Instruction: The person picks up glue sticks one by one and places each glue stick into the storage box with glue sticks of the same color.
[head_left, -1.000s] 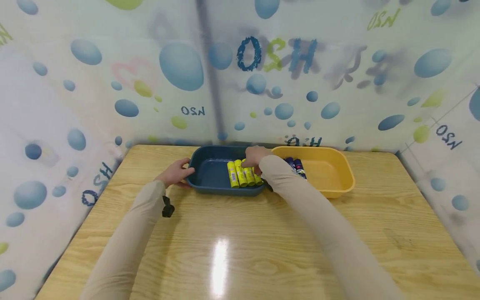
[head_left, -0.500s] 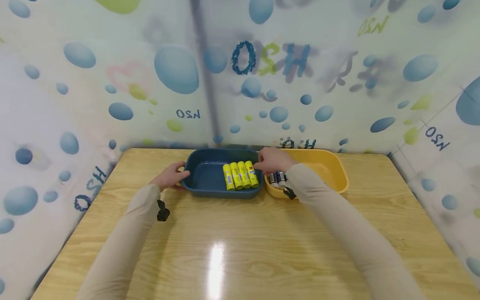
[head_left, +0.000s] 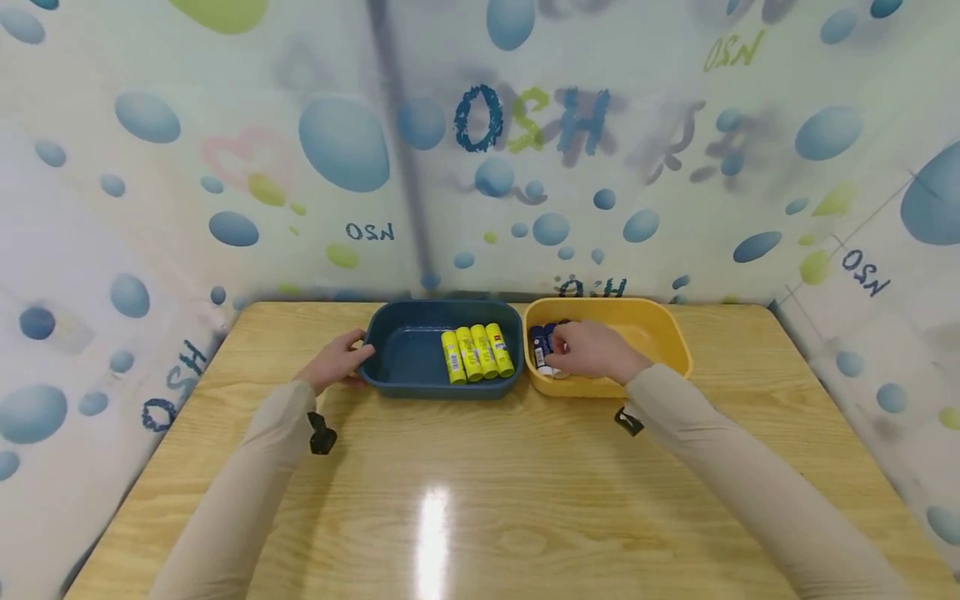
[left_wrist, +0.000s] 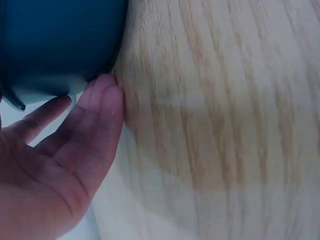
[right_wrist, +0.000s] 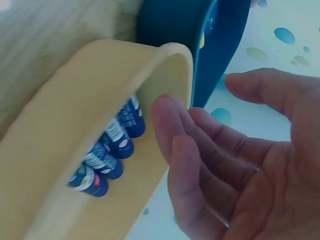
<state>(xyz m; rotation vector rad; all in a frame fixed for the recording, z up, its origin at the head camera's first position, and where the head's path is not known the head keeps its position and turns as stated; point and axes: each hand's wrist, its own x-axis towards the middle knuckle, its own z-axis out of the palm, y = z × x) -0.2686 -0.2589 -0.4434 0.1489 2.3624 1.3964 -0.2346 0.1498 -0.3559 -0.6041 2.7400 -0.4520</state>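
My left hand point(head_left: 335, 362) holds the left end of the dark blue bin point(head_left: 420, 390), thumb at the rim; in the left wrist view its fingers point(left_wrist: 107, 100) touch the outer wall low down. Several yellow glue sticks point(head_left: 469, 353) lie side by side in the right half of that bin. My right hand point(head_left: 596, 348) is over the left part of the yellow bin point(head_left: 663, 333), fingers loosely bent with nothing between them in the right wrist view. Several dark blue glue sticks point(right_wrist: 120, 140) with white ends lie in a row in the yellow bin, partly covered by this hand in the head view.
Both bins stand side by side at the back of the wooden table point(head_left: 480, 483), close to the patterned wall covering point(head_left: 420, 208). Black straps with small fittings hang at both wrists.
My right hand has moved right, from over the yellow glue sticks to over the dark blue ones in the yellow bin. The left hand stays at the blue bin. The view has shifted slightly.
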